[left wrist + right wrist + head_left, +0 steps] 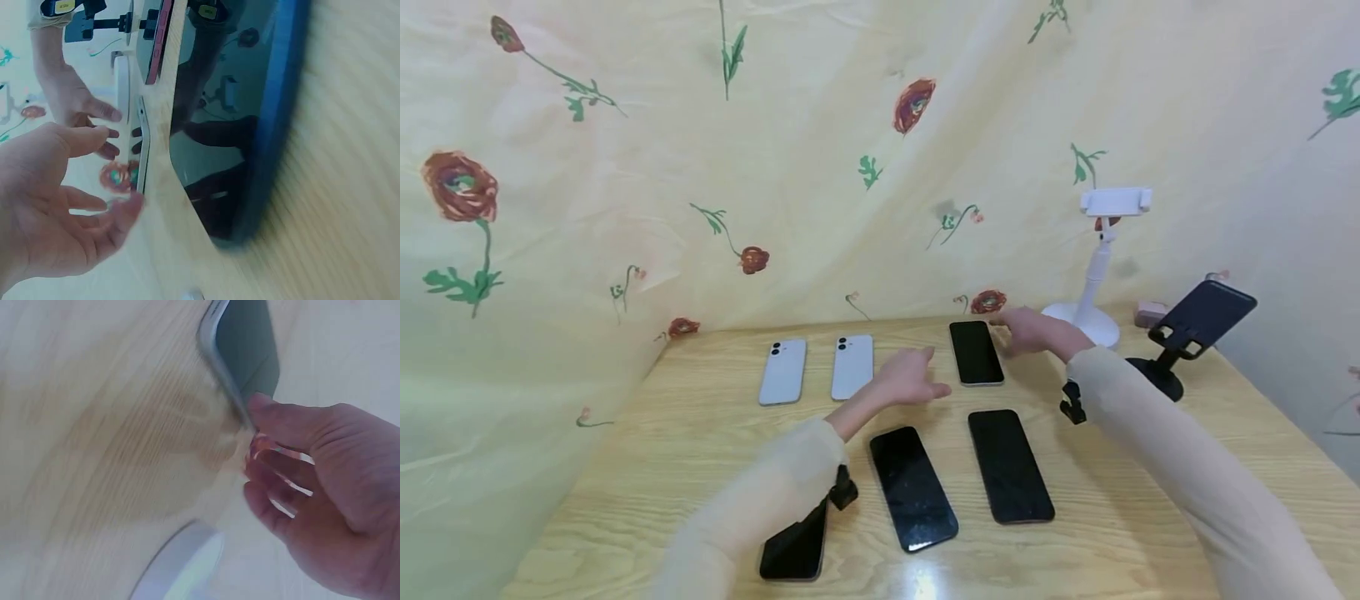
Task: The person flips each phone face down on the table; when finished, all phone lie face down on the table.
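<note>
A dark-screened phone [977,352] with a pale frame lies face up near the back of the wooden table. At its far right corner is my right hand [1030,330]; in the right wrist view, the thumb [265,407] overlaps the phone's edge while the other fingers bend loosely below it. My left hand [908,377] hovers to the phone's left, thumb and fingers spread and nothing between them. Just left of that hand lies a white phone [853,367], back up, beside a second white phone [783,372].
Nearer the front lie a black phone [913,487], another black phone [1011,467], and a third dark phone [795,546] partly under the left sleeve. A white phone stand [1096,267], black stand [1206,315] and small pinkish block [1150,313] stand at right. Flowered cloth [820,167] hangs behind.
</note>
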`<action>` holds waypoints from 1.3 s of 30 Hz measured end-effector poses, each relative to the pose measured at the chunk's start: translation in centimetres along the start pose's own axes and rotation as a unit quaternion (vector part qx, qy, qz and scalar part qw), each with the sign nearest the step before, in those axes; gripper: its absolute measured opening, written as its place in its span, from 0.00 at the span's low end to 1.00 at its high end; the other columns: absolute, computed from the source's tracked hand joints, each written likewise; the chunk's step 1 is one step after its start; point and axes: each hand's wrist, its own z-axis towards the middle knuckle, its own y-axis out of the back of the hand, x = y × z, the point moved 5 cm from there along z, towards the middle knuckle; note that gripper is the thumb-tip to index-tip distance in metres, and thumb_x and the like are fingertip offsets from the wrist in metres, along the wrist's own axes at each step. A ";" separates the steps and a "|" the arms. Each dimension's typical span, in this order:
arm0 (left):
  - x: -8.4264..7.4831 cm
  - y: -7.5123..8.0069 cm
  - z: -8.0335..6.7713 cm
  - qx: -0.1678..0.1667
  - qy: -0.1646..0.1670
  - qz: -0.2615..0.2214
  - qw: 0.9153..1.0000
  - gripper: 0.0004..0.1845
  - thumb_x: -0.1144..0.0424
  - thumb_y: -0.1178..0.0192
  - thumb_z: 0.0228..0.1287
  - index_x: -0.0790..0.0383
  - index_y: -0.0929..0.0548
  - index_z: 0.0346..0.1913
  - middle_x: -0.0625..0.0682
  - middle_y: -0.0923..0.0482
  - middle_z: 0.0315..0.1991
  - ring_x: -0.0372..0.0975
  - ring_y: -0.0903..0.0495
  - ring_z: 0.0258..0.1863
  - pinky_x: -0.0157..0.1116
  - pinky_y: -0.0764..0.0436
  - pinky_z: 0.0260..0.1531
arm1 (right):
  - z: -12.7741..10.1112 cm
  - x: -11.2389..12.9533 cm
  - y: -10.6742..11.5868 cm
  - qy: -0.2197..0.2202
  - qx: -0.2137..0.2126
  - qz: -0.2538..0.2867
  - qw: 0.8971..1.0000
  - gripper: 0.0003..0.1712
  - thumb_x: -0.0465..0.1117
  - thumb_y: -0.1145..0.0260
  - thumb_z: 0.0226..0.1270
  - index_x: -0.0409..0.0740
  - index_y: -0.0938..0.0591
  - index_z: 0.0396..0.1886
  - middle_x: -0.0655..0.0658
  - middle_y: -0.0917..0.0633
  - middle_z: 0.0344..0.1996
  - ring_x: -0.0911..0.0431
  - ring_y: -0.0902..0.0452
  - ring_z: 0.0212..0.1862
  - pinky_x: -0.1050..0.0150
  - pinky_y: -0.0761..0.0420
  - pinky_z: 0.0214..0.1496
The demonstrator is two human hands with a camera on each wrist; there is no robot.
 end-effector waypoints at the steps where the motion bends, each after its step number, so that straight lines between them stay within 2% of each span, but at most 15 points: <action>1: -0.3 -0.3 0.5 0.007 0.004 0.013 1.000 0.43 0.46 0.36 0.67 0.68 0.37 0.75 0.60 0.19 0.55 0.45 0.22 0.55 0.38 0.24 0.54 | -0.1 -0.3 -0.2 -0.012 0.018 0.005 1.000 0.43 0.32 0.26 0.58 0.21 0.35 0.69 0.22 0.32 0.65 0.30 0.33 0.63 0.40 0.28 0.61; 2: -0.7 -0.6 1.0 0.013 0.005 0.023 1.000 0.45 0.45 0.35 0.66 0.68 0.39 0.76 0.60 0.24 0.63 0.47 0.28 0.64 0.39 0.27 0.60 | -0.2 -0.5 -0.5 -0.023 0.032 0.010 0.999 0.46 0.33 0.24 0.57 0.22 0.37 0.70 0.22 0.33 0.67 0.30 0.36 0.66 0.39 0.31 0.63; 4: -1.2 -1.2 2.0 0.023 0.010 0.022 0.999 0.49 0.44 0.34 0.65 0.67 0.44 0.78 0.62 0.32 0.70 0.49 0.37 0.71 0.40 0.32 0.65 | -0.1 -0.8 -0.9 -0.040 0.058 0.022 0.997 0.52 0.35 0.21 0.54 0.24 0.40 0.73 0.23 0.36 0.69 0.29 0.42 0.69 0.36 0.38 0.67; 8: -2.1 -1.9 3.5 0.024 0.015 -0.001 1.000 0.54 0.45 0.32 0.63 0.67 0.51 0.79 0.66 0.40 0.73 0.50 0.39 0.72 0.40 0.34 0.66 | 0.3 -1.4 -1.3 -0.056 0.079 0.015 0.995 0.58 0.40 0.19 0.52 0.26 0.44 0.75 0.24 0.40 0.71 0.30 0.46 0.71 0.36 0.43 0.69; 12: -2.6 -2.7 4.7 0.034 0.018 -0.010 0.999 0.55 0.44 0.32 0.63 0.66 0.53 0.80 0.66 0.44 0.75 0.51 0.43 0.73 0.39 0.37 0.68 | 0.3 -2.0 -1.6 -0.055 0.087 0.004 0.995 0.61 0.43 0.19 0.53 0.25 0.46 0.75 0.24 0.42 0.72 0.30 0.49 0.72 0.37 0.46 0.71; 17: -2.2 -3.6 5.5 0.042 0.026 0.000 0.999 0.55 0.42 0.33 0.63 0.66 0.52 0.80 0.65 0.44 0.75 0.49 0.44 0.74 0.38 0.39 0.68 | 0.3 -2.5 -2.0 -0.032 0.089 0.024 0.995 0.62 0.46 0.19 0.53 0.25 0.47 0.76 0.24 0.42 0.72 0.31 0.49 0.73 0.37 0.46 0.71; 21: -1.8 -3.8 5.9 0.031 0.027 -0.017 0.999 0.55 0.43 0.31 0.62 0.66 0.51 0.80 0.63 0.45 0.76 0.48 0.43 0.74 0.36 0.39 0.68 | 0.4 -2.6 -2.1 -0.022 0.084 0.029 0.996 0.63 0.47 0.19 0.53 0.25 0.47 0.76 0.24 0.42 0.72 0.31 0.48 0.72 0.38 0.46 0.71; 25: -1.7 -3.8 6.3 0.019 0.028 -0.015 0.999 0.54 0.43 0.30 0.60 0.67 0.47 0.79 0.62 0.41 0.74 0.47 0.39 0.72 0.35 0.37 0.67 | 0.5 -2.6 -2.3 -0.015 0.082 0.025 0.996 0.63 0.50 0.19 0.53 0.24 0.47 0.75 0.22 0.43 0.72 0.29 0.50 0.72 0.37 0.46 0.71; 29: -1.7 -3.7 6.6 0.012 0.035 0.000 0.999 0.48 0.43 0.30 0.60 0.67 0.37 0.75 0.61 0.31 0.68 0.46 0.30 0.66 0.36 0.30 0.62 | 0.4 -2.7 -2.3 -0.013 0.086 0.021 0.996 0.62 0.50 0.20 0.54 0.25 0.47 0.76 0.22 0.46 0.73 0.28 0.54 0.72 0.36 0.48 0.71; 32: -1.7 -3.5 6.7 0.001 0.033 -0.003 0.999 0.42 0.44 0.29 0.59 0.68 0.28 0.68 0.60 0.24 0.61 0.46 0.24 0.58 0.35 0.25 0.56 | 0.3 -2.7 -2.2 -0.018 0.087 0.024 0.996 0.62 0.50 0.21 0.56 0.27 0.48 0.76 0.23 0.49 0.74 0.28 0.56 0.73 0.37 0.49 0.71; 36: -1.7 -3.5 6.8 -0.008 0.030 -0.006 0.999 0.36 0.45 0.28 0.59 0.68 0.23 0.61 0.59 0.21 0.55 0.44 0.22 0.51 0.35 0.23 0.50 | 0.2 -2.8 -2.4 -0.011 0.086 0.030 0.996 0.61 0.49 0.22 0.57 0.27 0.48 0.77 0.23 0.51 0.74 0.27 0.58 0.73 0.36 0.50 0.71; 39: -1.7 -3.6 6.7 -0.007 0.032 -0.012 0.999 0.34 0.46 0.28 0.59 0.67 0.22 0.59 0.59 0.20 0.53 0.43 0.22 0.49 0.35 0.22 0.48 | 0.2 -2.9 -2.7 -0.008 0.087 0.040 0.995 0.61 0.50 0.22 0.57 0.28 0.48 0.77 0.24 0.52 0.74 0.26 0.60 0.73 0.35 0.51 0.71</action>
